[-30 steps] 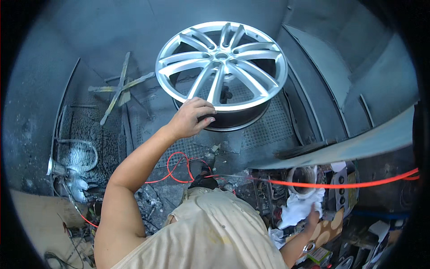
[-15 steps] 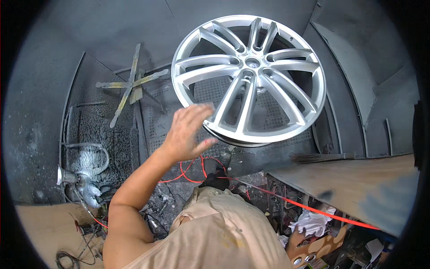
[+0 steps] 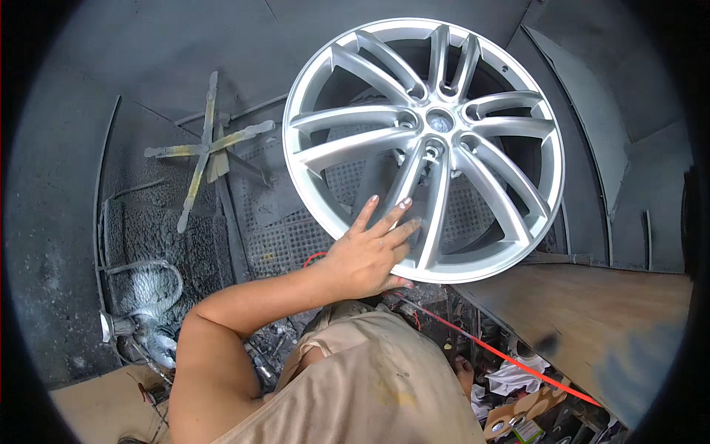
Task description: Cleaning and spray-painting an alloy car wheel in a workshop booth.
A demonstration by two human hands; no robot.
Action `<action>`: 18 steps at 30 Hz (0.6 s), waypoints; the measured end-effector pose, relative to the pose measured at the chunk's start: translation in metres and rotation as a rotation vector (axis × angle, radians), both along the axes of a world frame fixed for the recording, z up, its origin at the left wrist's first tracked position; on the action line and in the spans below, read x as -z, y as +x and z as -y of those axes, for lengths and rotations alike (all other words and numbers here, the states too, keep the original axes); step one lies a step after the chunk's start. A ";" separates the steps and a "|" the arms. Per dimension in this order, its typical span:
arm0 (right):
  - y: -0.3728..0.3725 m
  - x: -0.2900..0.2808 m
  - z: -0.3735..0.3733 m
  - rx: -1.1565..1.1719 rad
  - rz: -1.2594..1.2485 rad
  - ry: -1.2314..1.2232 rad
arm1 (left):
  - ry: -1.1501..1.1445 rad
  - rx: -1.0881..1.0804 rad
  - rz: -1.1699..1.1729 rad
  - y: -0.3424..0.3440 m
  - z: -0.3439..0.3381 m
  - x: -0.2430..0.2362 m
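Left hand [image 3: 366,259] is closest, fingers spread over the wheel's [image 3: 435,135] near edge, not clamped; hub's up-right. Right hand [image 3: 464,370]'s mostly hidden, can't tell its grip.

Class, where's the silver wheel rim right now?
In the head view, the wheel rim is upper centre-right, right of the crossed bars, with the left hand over its lower left edge.
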State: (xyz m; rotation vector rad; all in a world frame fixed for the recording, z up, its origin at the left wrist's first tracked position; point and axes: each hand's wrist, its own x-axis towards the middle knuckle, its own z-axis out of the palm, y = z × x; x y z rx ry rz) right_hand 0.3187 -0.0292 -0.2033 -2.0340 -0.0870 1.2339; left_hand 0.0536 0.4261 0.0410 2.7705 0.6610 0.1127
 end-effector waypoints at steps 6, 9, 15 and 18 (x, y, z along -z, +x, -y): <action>-0.007 0.023 0.008 -0.020 0.074 0.122 | 0.006 0.028 0.054 -0.002 0.005 0.005; -0.006 0.048 0.008 -0.070 0.069 0.126 | 0.057 0.028 0.141 -0.002 0.018 0.003; 0.017 0.085 0.008 -0.208 0.082 0.135 | 0.183 -0.042 0.049 -0.009 0.065 -0.015; 0.030 0.096 0.006 -0.264 0.090 0.134 | 0.057 -0.034 0.101 -0.014 0.091 -0.033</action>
